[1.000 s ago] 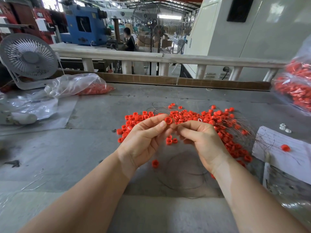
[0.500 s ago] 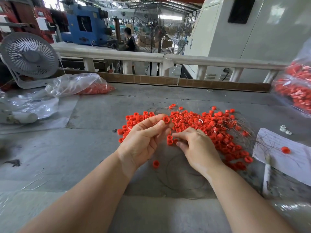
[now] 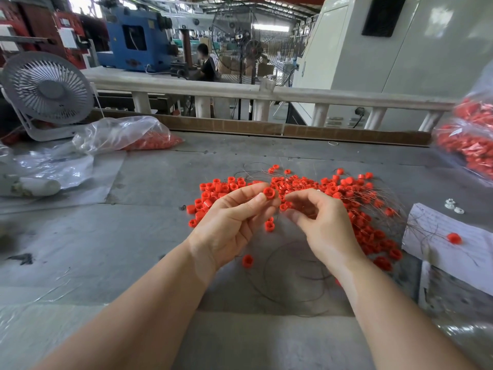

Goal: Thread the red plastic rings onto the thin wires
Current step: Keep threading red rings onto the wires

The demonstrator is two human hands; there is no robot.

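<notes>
The left hand (image 3: 234, 217) is raised just above the worktop (image 3: 106, 249), palm turned up, and pinches one red ring (image 3: 269, 193) between thumb and forefinger, the ring's open face turned toward the camera. The right hand (image 3: 318, 222) is close beside it, fingers curled and fingertips drawn together near a second ring (image 3: 283, 207); a wire end between them is too thin to make out, so what it grasps cannot be told for certain.

Just beyond and under both hands lies the pile of rings (image 3: 344, 190), spread loosely across the grey worktop and running off to the right. Thin wires (image 3: 290, 276) are tangled through the pile and curl in loose loops on the near side, under the right wrist. One stray ring (image 3: 247, 260) lies near the left wrist.

To the right is a sheet of paper (image 3: 453, 225) carrying another ring (image 3: 454, 238), with two small white parts (image 3: 453, 205) just beyond it. At the far right edge is a clear bag (image 3: 469, 140) full of rings. On the far left are a second bag (image 3: 125, 133) with rings inside, crumpled plastic sheeting (image 3: 53, 166) and a white fan (image 3: 46, 92). A pale rail (image 3: 266, 90) runs behind the worktop.
</notes>
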